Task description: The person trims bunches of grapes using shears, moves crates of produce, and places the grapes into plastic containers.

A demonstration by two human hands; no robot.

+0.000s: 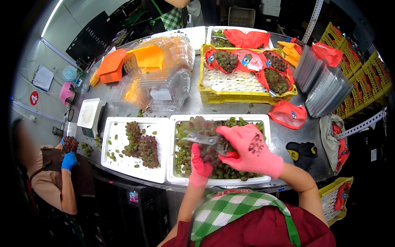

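My right hand (251, 148), in a pink glove, grips a pair of scissors (207, 140) with red handles; the metal blades point left. Just below the blades, my pink-gloved left hand (200, 168) is closed against a bunch of grapes (202, 125), dark reddish-green and partly blurred. Both hands are over a white foam tray (267, 144) with many loose green and reddish grapes (242, 171) in it. To its left, a second white foam tray (117, 164) carries trimmed bunches (142, 144) and a few loose grapes.
Behind the trays stands a yellow crate (247, 97) with red-bagged grapes. Stacked clear plastic boxes (166, 82) are at the back left, a white scale (89, 113) at left, a black-and-yellow tool (302, 152) at right. A co-worker's blue-gloved hand (69, 160) holds grapes.
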